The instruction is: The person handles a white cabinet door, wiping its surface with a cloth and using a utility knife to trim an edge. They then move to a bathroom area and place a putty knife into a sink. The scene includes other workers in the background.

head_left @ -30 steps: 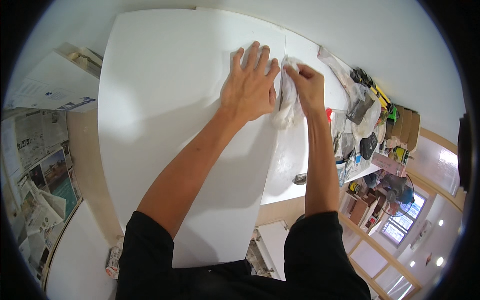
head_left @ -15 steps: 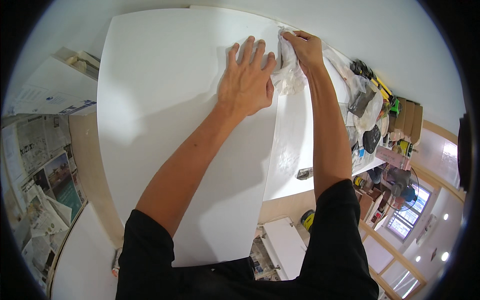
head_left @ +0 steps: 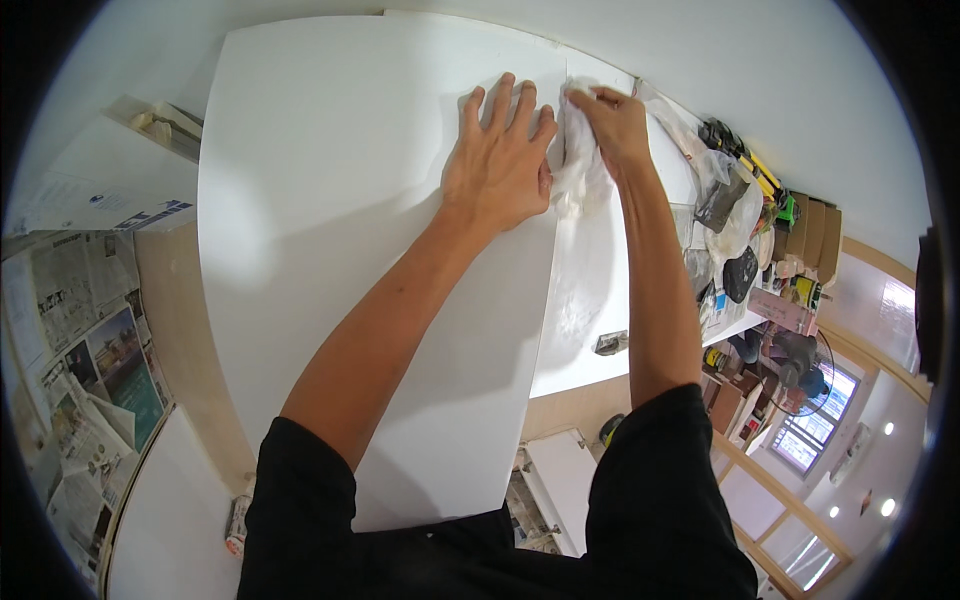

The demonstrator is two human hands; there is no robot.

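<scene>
My left hand (head_left: 497, 165) rests on a large white panel (head_left: 330, 190), palm down with the fingers spread. Just right of it, my right hand (head_left: 620, 128) pinches a crumpled white cloth (head_left: 578, 150) between thumb and fingers. The cloth hangs along the panel's right edge and touches the white surface (head_left: 585, 300) beside it. That surface has a faint wet-looking sheen. Near its front edge is a small dark rectangular fitting or cut-out (head_left: 611, 343); its kind is unclear.
At right lie plastic bags (head_left: 737, 225), a yellow-and-black tool (head_left: 752, 165) and cardboard (head_left: 815, 240). A round fan guard (head_left: 828, 370) stands farther off. Newspaper sheets (head_left: 80, 300) lie at left below a white box (head_left: 110, 185). A white wall (head_left: 750, 70) borders the far side.
My right hand has drawn the cloth a little nearer to me along the panel edge. The cloth now hangs lower and flatter. My left hand stays spread on the panel.
</scene>
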